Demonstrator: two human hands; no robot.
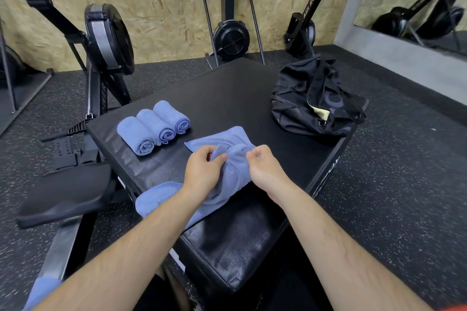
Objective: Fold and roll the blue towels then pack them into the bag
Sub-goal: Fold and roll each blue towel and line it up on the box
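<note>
Blue towels are partly done: three rolled towels (pixel 153 127) lie side by side, touching, near the left edge of the black padded box (pixel 227 93). A fourth, loose towel (pixel 231 174) is rumpled at the near corner, one end spread flat toward the middle of the box top and the other end hanging over the near left edge. The left hand (pixel 202 169) and right hand (pixel 262 164) each pinch a bunch of this cloth between thumb and fingers, close together, so the towel runs under and between both grips. It looks neither folded nor rolled yet.

The black bag (pixel 313 101) sits at the far right corner, well apart from the rolls. Whether anything is packed cannot be told, so packing seems wholly ahead. A blue scrap (pixel 41 290) at the bottom left may be another towel.
</note>
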